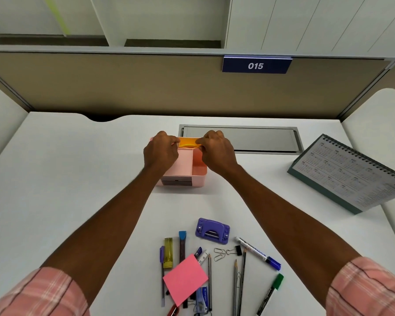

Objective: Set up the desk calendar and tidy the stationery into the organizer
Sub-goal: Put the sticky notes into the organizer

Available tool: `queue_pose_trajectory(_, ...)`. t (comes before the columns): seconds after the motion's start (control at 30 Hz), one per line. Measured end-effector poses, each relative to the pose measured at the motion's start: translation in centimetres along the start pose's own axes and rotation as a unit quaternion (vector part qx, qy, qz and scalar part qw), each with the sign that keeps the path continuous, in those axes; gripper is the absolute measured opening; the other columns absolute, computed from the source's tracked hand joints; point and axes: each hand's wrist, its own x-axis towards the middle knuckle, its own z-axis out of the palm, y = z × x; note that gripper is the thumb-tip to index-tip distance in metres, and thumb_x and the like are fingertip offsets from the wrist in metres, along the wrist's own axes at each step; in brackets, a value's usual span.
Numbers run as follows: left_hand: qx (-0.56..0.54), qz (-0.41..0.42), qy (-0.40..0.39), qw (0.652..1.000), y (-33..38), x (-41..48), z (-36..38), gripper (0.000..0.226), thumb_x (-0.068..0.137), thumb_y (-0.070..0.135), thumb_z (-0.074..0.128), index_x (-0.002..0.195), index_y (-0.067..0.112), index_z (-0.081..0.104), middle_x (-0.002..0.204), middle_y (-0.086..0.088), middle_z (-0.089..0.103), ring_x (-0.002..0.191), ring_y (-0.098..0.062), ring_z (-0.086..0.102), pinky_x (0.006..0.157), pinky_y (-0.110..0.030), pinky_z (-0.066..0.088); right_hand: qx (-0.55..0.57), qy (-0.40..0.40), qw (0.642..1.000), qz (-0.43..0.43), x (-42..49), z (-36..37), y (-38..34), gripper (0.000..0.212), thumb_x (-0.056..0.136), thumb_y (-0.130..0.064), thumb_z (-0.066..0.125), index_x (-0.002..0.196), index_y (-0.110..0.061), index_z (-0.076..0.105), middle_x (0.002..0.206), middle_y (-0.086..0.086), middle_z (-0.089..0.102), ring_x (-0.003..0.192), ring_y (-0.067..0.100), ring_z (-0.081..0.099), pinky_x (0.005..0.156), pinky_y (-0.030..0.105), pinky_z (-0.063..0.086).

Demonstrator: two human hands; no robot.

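A pink organizer (199, 171) stands on the white desk (78, 160), its drawer front facing the person. At its far edge, both hands hold a yellow-orange pad (188, 144) whose long axis runs left to right, level with the organizer's rear slot. Whether the pad already sits inside the slot cannot be told. The left hand (161, 149) has its fingers curled and pinches the pad's left end. The right hand (217, 150), curled the same way, pinches the right end.

Well to the right of the organizer, the desk calendar (349, 176) stands tilted. Its spiral edge is uppermost and runs diagonally from far left to near right.

On the near side of the organizer lie a purple hole punch (212, 230), a pink sticky pad (184, 280), a blue marker (258, 253), a green marker (270, 293), pencils (235, 286) and paper clips (219, 253).
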Motion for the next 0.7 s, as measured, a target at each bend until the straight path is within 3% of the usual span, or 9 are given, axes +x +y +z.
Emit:
queue_pose_trajectory(0.37,-0.06,0.038,0.014,0.997,0.8,-4.0,-0.7,0.039,0.099,0.034,0.067,0.137,0.024,0.066,0.139,-0.004,0.064,0.12,-0.027,0.063,0.095,-0.042,0.056,0.047,0.012,0.999,0.023,-3.1,-1.0,-0.6,0.041,0.092,-0.023,0.073,0.131,-0.016,0.066,0.133,0.012,0.065,0.118,0.033,0.058,0.09,0.045,0.055)
queue_pose_trajectory(0.57,-0.121,0.031,0.016,0.992,1.5,-8.3,-0.3,0.032,0.099,0.033,0.068,0.129,0.023,0.071,0.129,-0.002,0.07,0.108,-0.021,0.067,0.09,-0.03,0.051,0.102,0.017,0.994,0.042,-7.3,-1.4,-2.2,0.044,0.092,-0.026,0.074,0.134,-0.015,0.063,0.138,0.01,0.063,0.123,0.032,0.058,0.099,0.045,0.053)
queue_pose_trajectory(0.7,-0.145,0.025,-0.032,0.989,1.6,-12.9,-0.5,0.021,0.101,0.032,0.066,0.116,0.022,0.074,0.114,0.001,0.075,0.097,-0.019,0.069,0.087,-0.031,0.057,0.132,0.018,0.99,0.039,-11.9,-1.4,-3.4,0.042,0.093,-0.024,0.072,0.134,-0.017,0.064,0.133,0.007,0.065,0.121,0.028,0.057,0.096,0.042,0.054)
